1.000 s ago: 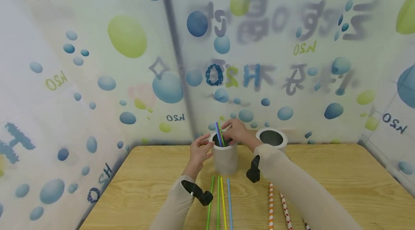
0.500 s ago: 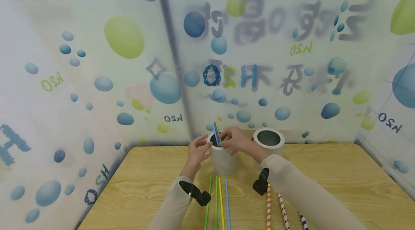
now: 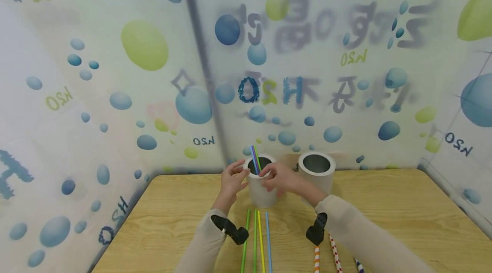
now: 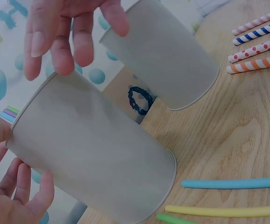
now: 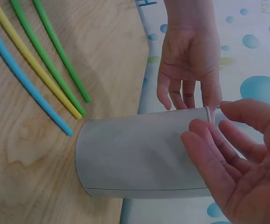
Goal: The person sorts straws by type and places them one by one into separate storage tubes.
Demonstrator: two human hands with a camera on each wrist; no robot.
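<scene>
Left canister (image 4: 88, 149): matt, smooth wall; right canister (image 4: 162, 56) same finish. Plain straws (image 4: 232, 183) — smooth, plastic-looking. Patterned straws (image 4: 257, 64) — paper-looking, matt. Desk (image 3: 184, 204): wood grain, low sheen. Sleeves (image 3: 197, 243): matt cloth. Wrist cameras (image 3: 241, 236): dark plastic look. Backdrop (image 3: 146, 89): smooth printed sheet, cloth or vinyl unclear.

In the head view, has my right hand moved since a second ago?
Yes. Against the left canister, the right hand has come down and slightly rightward, from over the opening to the rim's right front side.
</scene>
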